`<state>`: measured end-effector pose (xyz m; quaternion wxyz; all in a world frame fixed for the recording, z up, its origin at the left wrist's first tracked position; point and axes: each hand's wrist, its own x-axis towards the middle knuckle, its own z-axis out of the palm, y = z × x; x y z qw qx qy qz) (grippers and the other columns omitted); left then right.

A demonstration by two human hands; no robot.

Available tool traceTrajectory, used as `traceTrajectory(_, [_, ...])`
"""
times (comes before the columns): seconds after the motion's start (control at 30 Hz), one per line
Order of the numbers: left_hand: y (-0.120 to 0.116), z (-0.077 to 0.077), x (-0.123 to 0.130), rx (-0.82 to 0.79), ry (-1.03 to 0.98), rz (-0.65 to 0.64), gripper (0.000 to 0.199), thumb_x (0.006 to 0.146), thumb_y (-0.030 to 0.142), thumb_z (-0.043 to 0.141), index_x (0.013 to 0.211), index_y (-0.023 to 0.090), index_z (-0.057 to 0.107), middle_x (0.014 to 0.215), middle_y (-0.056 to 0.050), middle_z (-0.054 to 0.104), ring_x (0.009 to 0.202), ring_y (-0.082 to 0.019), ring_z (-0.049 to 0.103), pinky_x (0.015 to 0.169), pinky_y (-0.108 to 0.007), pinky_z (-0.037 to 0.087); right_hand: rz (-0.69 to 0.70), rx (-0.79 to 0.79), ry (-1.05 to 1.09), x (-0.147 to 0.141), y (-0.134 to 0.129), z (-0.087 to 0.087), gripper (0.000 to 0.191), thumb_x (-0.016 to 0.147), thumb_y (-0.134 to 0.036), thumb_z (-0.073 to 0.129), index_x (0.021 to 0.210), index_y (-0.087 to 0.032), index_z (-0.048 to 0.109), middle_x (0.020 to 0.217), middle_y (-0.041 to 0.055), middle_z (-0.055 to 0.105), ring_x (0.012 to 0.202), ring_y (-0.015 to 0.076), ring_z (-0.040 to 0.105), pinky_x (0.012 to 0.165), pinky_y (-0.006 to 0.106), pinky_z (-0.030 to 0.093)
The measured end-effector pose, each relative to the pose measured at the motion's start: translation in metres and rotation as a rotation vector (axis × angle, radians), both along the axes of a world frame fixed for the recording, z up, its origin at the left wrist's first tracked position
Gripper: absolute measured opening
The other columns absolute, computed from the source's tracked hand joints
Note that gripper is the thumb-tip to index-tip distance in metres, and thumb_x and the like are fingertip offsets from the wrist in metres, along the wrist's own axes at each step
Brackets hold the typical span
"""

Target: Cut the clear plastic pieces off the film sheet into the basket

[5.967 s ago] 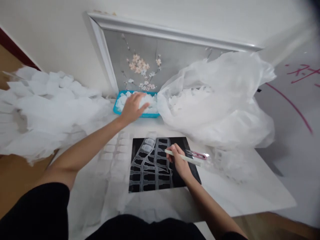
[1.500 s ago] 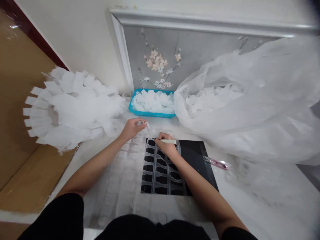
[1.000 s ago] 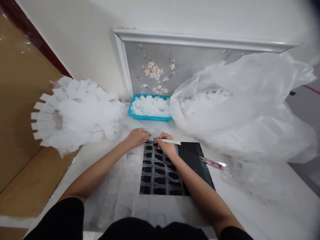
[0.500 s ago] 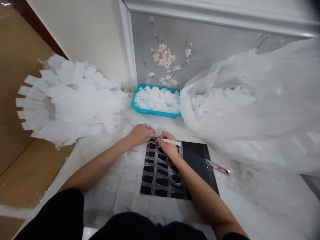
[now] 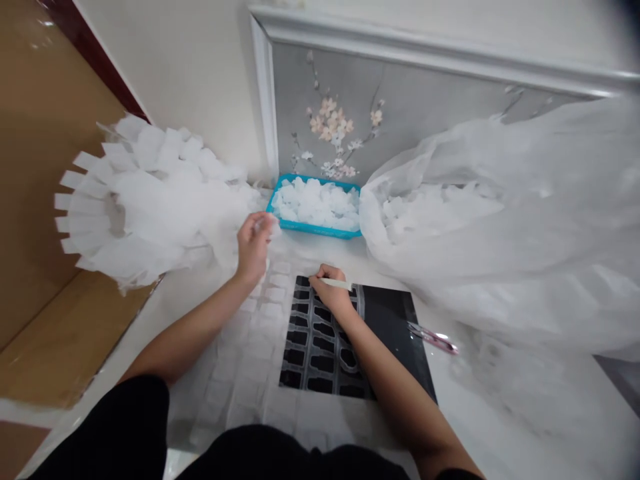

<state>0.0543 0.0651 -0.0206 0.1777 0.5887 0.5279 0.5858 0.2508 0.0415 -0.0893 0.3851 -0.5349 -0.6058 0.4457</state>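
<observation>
We hold our left hand raised just in front of the near left corner of the blue tray, thumb and forefinger closed together on a small translucent piece whose outline is too blurred to read. Our right hand is at the far edge of the black board, its fingers wrapped around a pale pen-shaped tool; the barrel lies nearly level and points left, and we cannot make out its tip among the fingers. Under that hand, the translucent sheet lies flat on the left and middle of the board, with rows of notched openings through which the black shows. To the right, the pink-handled snips lie across the board's edge, blades over the black and handles on the white table. The tray is heaped with white cut pieces, and the mouth of a big clear plastic bag, with more such pieces inside, meets its right end. On our left we see a bulky pile of white strips. Behind the tray stands a silver-framed blossom picture.
</observation>
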Motion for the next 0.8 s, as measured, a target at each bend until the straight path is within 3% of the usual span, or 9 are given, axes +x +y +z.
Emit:
traceTrajectory(0.1, [-0.012, 0.036, 0.004, -0.057, -0.594, -0.114, 0.028, 0.091, 0.049, 0.058, 0.103, 0.024, 0.057, 0.096, -0.003, 0.068, 0.071, -0.011, 0.062, 0.055, -0.022, 0.044, 0.018, -0.013, 0.072, 0.000, 0.000, 0.015, 0.022, 0.073, -0.030, 0.061, 0.059, -0.022, 0.047, 0.050, -0.0044, 0.055, 0.042, 0.0110, 0.046, 0.041, 0.022, 0.037])
traceTrajectory(0.17, [-0.029, 0.059, 0.014, -0.178, -0.767, -0.306, 0.028, 0.084, 0.045, 0.069, 0.100, 0.023, 0.060, 0.094, -0.003, 0.068, 0.068, -0.011, 0.061, 0.054, -0.022, 0.044, 0.024, -0.011, 0.130, 0.004, -0.002, 0.038, 0.022, 0.084, -0.041, 0.055, 0.076, -0.020, 0.057, 0.059, 0.0001, 0.066, 0.045, 0.0136, 0.055, 0.043, 0.024, 0.045])
traceTrajectory(0.23, [-0.048, 0.078, 0.027, -0.310, -0.854, -0.445, 0.030, 0.081, 0.042, 0.073, 0.099, 0.021, 0.061, 0.092, -0.004, 0.069, 0.069, -0.011, 0.062, 0.054, -0.021, 0.045, 0.005, 0.059, 0.205, 0.012, -0.008, 0.072, 0.042, 0.095, -0.051, 0.038, 0.103, -0.018, 0.062, 0.072, 0.0056, 0.073, 0.057, 0.0177, 0.066, 0.048, 0.027, 0.053])
traceTrajectory(0.3, [-0.064, 0.094, 0.041, -0.416, -0.892, -0.540, 0.033, 0.079, 0.042, 0.075, 0.099, 0.019, 0.063, 0.090, -0.005, 0.069, 0.069, -0.011, 0.063, 0.055, -0.021, 0.046, -0.012, 0.280, 0.279, 0.022, -0.019, 0.112, 0.055, 0.099, -0.056, 0.028, 0.121, -0.019, 0.063, 0.094, 0.0107, 0.076, 0.080, 0.0227, 0.073, 0.059, 0.033, 0.059])
traceTrajectory(0.37, [-0.076, 0.107, 0.054, -0.498, -0.891, -0.608, 0.035, 0.078, 0.041, 0.077, 0.101, 0.018, 0.064, 0.089, -0.004, 0.069, 0.070, -0.011, 0.064, 0.058, -0.020, 0.048, 0.094, 0.556, 0.168, 0.032, -0.032, 0.149, 0.049, 0.092, -0.058, 0.052, 0.128, -0.026, 0.062, 0.127, 0.0096, 0.067, 0.113, 0.0280, 0.065, 0.078, 0.040, 0.061])
traceTrajectory(0.43, [-0.083, 0.115, 0.063, -0.543, -0.864, -0.649, 0.037, 0.077, 0.039, 0.078, 0.106, 0.019, 0.065, 0.091, -0.004, 0.070, 0.071, -0.011, 0.065, 0.061, -0.020, 0.050, 0.242, 0.748, 0.046, 0.038, -0.044, 0.174, 0.065, 0.078, -0.051, 0.075, 0.137, -0.031, 0.055, 0.142, 0.0070, 0.055, 0.132, 0.0307, 0.050, 0.098, 0.047, 0.054])
traceTrajectory(0.53, [-0.089, 0.118, 0.073, -0.535, -0.812, -0.696, 0.040, 0.076, 0.036, 0.080, 0.110, 0.020, 0.067, 0.088, -0.003, 0.070, 0.071, -0.012, 0.065, 0.063, -0.020, 0.050, 0.284, 0.854, 0.034, 0.043, -0.056, 0.187, 0.071, 0.075, -0.037, 0.082, 0.139, -0.034, 0.052, 0.136, 0.0047, 0.061, 0.130, 0.0272, 0.053, 0.110, 0.048, 0.044])
traceTrajectory(0.63, [-0.093, 0.116, 0.076, -0.481, -0.786, -0.752, 0.038, 0.076, 0.034, 0.080, 0.110, 0.021, 0.068, 0.082, -0.001, 0.069, 0.065, -0.010, 0.063, 0.061, -0.019, 0.049, 0.238, 0.881, 0.076, 0.048, -0.058, 0.185, 0.065, 0.073, -0.036, 0.082, 0.133, -0.034, 0.058, 0.125, 0.0040, 0.068, 0.121, 0.0265, 0.061, 0.106, 0.046, 0.048])
traceTrajectory(0.8, [-0.099, 0.117, 0.072, -0.416, -0.688, -0.775, 0.051, 0.078, 0.037, 0.079, 0.124, 0.025, 0.061, 0.085, -0.002, 0.070, 0.069, -0.010, 0.063, 0.064, -0.018, 0.049, 0.280, 0.922, -0.011, 0.055, -0.054, 0.182, 0.072, 0.068, -0.037, 0.086, 0.133, -0.033, 0.057, 0.114, 0.0038, 0.072, 0.123, 0.0289, 0.057, 0.102, 0.048, 0.049])
